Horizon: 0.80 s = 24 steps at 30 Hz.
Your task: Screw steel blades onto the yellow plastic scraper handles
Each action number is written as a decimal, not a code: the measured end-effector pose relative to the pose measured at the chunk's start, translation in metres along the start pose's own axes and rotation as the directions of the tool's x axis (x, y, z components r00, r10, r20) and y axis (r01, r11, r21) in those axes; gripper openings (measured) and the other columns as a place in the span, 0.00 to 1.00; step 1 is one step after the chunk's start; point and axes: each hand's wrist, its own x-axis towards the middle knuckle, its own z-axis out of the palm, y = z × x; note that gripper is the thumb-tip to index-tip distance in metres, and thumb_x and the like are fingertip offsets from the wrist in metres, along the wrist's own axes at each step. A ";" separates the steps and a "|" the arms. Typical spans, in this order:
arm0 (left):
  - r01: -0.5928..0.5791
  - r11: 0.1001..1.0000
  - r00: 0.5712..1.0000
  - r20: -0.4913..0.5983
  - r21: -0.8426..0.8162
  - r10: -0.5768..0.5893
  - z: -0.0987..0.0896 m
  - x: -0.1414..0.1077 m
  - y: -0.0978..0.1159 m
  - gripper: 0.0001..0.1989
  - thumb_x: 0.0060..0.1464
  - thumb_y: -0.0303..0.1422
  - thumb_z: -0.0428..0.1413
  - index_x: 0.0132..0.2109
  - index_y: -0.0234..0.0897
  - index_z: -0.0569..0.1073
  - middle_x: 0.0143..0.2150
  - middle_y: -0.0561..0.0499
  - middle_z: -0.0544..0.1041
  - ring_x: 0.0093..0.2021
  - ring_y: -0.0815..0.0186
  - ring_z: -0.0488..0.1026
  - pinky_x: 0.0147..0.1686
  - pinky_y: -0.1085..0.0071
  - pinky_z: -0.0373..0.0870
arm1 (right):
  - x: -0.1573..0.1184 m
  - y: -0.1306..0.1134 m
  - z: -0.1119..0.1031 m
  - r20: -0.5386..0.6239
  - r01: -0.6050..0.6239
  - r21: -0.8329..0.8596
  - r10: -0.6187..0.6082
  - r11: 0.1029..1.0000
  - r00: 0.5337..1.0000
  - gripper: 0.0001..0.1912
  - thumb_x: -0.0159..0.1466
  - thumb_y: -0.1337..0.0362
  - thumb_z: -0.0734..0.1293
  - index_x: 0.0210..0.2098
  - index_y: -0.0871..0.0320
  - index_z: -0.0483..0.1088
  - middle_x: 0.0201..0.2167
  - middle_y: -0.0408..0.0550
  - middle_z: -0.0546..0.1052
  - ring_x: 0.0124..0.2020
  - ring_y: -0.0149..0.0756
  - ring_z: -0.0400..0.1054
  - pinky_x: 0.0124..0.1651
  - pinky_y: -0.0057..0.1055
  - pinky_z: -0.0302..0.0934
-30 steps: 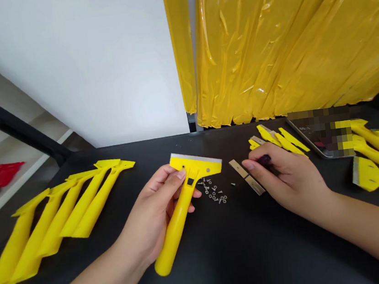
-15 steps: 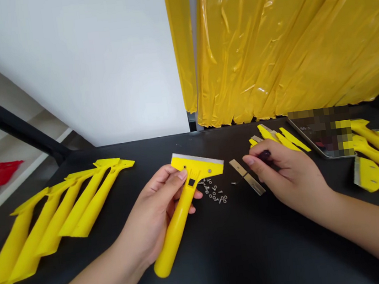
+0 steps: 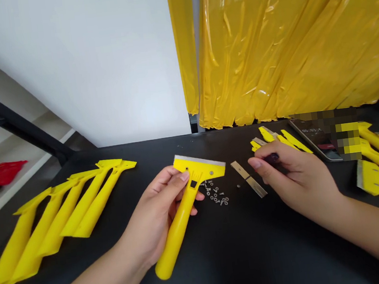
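The left hand (image 3: 164,200) is closed around the neck of a yellow scraper (image 3: 183,219), thumb pressed near the head, with the handle slanting down toward the person and the blade edge uppermost. The right hand (image 3: 291,171) grips a dark-handled tool (image 3: 274,157), its fingers curled about it. Compared with half a second ago, the scraper has barely moved; the right hand sits slightly farther right, and the tool's thin shaft, visible then, can no longer be made out against the dark table. A small metal piece (image 3: 238,185) left of that hand now looks round rather than elongated. Two metal strips (image 3: 239,170) lie between the hands, nearest the right one, and loose screws and nuts (image 3: 212,198) just right of the left hand. Yellow plates (image 3: 296,141) lie beyond the right hand; yellow handles (image 3: 84,202) stand in a row to the left of the left hand. On the phone (image 3: 316,138) beyond the right hand, digits starting "00:" show, the rest too blurred. Markings on the scraper head are too small to read.
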 end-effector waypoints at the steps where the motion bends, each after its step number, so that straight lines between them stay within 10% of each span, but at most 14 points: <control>1: 0.004 1.000 1.000 -0.001 -0.002 -0.004 0.000 0.000 0.000 0.08 0.66 0.41 0.63 0.44 0.42 0.76 0.39 0.53 0.78 0.37 0.64 0.80 0.30 0.74 0.78 | 0.000 0.000 0.000 0.004 -0.002 0.003 0.002 1.000 1.000 0.11 0.75 0.53 0.66 0.38 0.51 0.71 0.27 0.42 0.76 0.26 0.34 0.69 0.30 0.32 0.60; 24: 0.024 1.000 1.000 -0.003 -0.020 -0.024 0.000 0.001 -0.001 0.09 0.66 0.40 0.64 0.43 0.42 0.75 0.39 0.52 0.80 0.37 0.64 0.81 0.30 0.75 0.78 | 0.002 0.003 0.002 -0.048 0.158 -0.077 -0.162 0.984 0.986 0.06 0.74 0.59 0.68 0.40 0.52 0.72 0.30 0.41 0.80 0.27 0.32 0.74 0.27 0.27 0.63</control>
